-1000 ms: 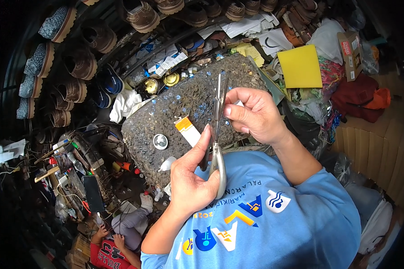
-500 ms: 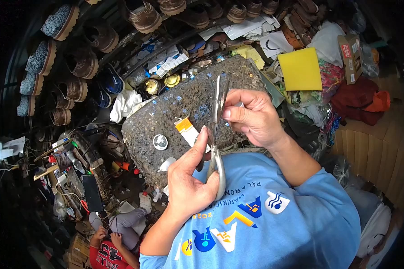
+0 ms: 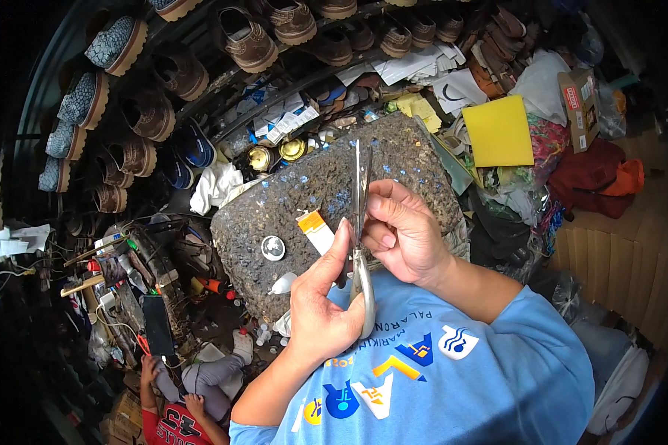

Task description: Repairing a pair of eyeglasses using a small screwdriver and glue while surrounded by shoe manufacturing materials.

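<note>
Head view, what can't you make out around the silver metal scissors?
In the head view:
One handle of the scissors: partly covered by the left hand.
Whether the right hand holds anything: hidden by its fingers.
Lower end of the rectangular orange-and-white carton: behind the left hand.

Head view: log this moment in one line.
left hand: holds scissors | right hand: beside the blades, grip unclear | dark slab: orange-and-white box and round disc on it

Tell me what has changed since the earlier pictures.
The right hand has moved down alongside the scissors, toward the handles; the small white bit beside it no longer shows. The left hand still holds the scissors; the orange-and-white packet stays on the slab.
</note>
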{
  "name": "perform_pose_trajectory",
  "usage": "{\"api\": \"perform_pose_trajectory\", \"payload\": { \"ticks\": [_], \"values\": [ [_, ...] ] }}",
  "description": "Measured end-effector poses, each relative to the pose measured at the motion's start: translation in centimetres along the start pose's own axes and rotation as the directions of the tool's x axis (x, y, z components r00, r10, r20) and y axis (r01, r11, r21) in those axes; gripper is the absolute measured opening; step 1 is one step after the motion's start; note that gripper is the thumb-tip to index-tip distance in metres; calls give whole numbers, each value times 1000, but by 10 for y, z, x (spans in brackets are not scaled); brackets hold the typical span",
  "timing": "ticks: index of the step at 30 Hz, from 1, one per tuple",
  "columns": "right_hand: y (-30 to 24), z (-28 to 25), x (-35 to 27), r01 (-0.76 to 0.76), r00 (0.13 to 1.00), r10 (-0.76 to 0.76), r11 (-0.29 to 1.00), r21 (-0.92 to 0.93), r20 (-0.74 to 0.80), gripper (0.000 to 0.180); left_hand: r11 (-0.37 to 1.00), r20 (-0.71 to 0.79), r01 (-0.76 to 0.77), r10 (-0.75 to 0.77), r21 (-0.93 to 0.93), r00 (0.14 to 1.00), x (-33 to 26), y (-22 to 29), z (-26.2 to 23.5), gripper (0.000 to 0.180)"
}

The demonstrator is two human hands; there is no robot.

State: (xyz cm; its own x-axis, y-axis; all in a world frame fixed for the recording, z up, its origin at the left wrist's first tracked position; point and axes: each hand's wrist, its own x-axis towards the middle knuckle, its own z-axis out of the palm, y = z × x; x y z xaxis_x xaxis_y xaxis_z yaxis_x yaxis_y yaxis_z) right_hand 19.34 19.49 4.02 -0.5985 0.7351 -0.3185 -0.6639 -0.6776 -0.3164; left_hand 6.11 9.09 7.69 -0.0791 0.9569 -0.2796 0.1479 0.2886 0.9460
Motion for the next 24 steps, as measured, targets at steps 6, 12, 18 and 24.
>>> {"api": "perform_pose_trajectory", "payload": {
  "ticks": [6, 12, 18, 24],
  "values": [
    [-5, -3, 2, 46, 998, -43, 996, -76, 39, 12, 999, 11, 1, -2, 53, 1000, 4, 10, -10, 82],
    [-5, -2, 5, 93, 992, -77, 980, -175, 99, 13, 992, 6, 9, -10, 127, 1000, 2, 18, -14, 80],
    [-7, -8, 8, 104, 991, -80, 967, -231, 108, 11, 991, -32, 23, -19, 135, 999, 0, 20, -13, 79],
    [-41, -12, 24, 263, 934, 4, 666, -697, 356, 12, 954, 5, -59, 61, 293, 998, -2, 23, -25, 72]
  ]
}}
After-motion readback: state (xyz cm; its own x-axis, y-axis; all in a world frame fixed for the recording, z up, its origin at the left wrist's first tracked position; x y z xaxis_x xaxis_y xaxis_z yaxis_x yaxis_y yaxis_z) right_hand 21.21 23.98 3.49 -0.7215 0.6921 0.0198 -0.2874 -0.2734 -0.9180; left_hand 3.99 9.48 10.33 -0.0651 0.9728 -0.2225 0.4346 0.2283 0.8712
